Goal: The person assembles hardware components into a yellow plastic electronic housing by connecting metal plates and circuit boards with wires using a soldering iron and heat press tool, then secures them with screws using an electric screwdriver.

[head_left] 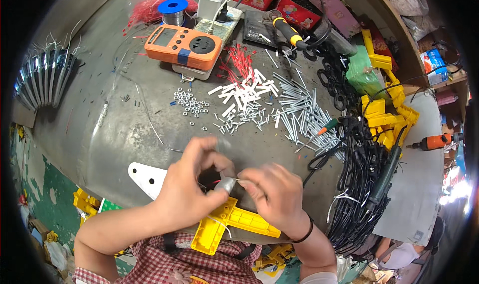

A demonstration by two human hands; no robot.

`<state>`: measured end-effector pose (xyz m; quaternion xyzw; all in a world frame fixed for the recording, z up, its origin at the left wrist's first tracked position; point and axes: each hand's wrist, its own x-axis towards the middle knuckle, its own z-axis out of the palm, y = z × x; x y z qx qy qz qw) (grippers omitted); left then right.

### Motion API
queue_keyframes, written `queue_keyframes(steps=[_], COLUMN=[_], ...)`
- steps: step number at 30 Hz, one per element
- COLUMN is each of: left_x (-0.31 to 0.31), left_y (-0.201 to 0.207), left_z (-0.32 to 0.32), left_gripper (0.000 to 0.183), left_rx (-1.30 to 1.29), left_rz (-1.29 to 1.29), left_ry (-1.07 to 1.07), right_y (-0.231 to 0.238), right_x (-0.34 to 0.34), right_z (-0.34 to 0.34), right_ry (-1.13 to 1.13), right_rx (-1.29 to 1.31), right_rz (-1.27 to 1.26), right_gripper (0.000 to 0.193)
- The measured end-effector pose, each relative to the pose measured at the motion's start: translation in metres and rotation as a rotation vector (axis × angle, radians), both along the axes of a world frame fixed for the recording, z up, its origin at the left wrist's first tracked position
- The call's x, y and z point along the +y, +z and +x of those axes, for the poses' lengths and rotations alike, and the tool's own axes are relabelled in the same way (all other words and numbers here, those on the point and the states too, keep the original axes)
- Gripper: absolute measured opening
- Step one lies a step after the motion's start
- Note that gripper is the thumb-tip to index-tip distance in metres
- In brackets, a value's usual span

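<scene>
Above the table's front edge, my left hand (192,182) pinches a thin wire (216,182), part of it red. Its thumb has a silvery-grey covering. My right hand (274,194), slightly blurred, has its fingertips closed on the thin wire end close to the left thumb. Below both hands lies an open yellow plastic housing half (225,225), angled like a handle, with a pale wire or tie across it. A white plate with dark holes (144,177) shows beyond my left wrist, partly hidden by my arm.
An orange multimeter (182,43) stands behind small nuts (189,102), white sleeves (242,94), red-leaded parts (239,62) and long screws (309,112). Black cables (357,184) and yellow housings (386,114) crowd the right. Bent metal strips (47,77) stand at left; a soldering iron (287,30) lies behind.
</scene>
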<state>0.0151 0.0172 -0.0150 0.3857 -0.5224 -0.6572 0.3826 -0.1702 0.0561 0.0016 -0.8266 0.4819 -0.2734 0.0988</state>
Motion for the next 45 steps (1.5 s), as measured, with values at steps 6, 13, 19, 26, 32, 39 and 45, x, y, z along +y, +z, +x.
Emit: queue_keyframes(steps=[6,13,19,26,32,39,45], left_x=[-0.001,0.003,0.018,0.018,0.013,0.016,0.020], left_y=[0.003,0.017,-0.004,-0.009,-0.004,0.012,0.011], left_z=[0.006,0.029,0.036,0.018,0.016,0.014,0.015], left_gripper=[0.050,0.058,0.041,0.016,0.021,0.021,0.021], left_rx=[-0.222,-0.304,-0.605,-0.671,-0.580,-0.520,-0.529], left_rz=[-0.233,-0.137,-1.109,-1.169,-1.144,-1.037,-1.046], left_ry=[-0.035,-0.276,-0.115,-0.056,-0.131,-0.172,-0.141], right_y=[0.016,-0.002,-0.015,0.006,-0.020,0.020,0.026], right_x=[-0.007,-0.011,-0.026,0.080,0.103,0.060,0.046], right_z=[0.010,0.002,0.001,-0.002,0.039,0.021,0.021], right_ry=[-0.046,0.032,-0.028,-0.060,-0.311,-0.263,-0.245], right_rx=[-0.303,-0.101,-0.205,0.192,-0.128,-0.237,-0.282], right_rz=[0.476,0.132,0.367,0.237,0.312,0.311,0.396], right_gripper=[0.015,0.010,0.012,0.037,0.017,0.014,0.012])
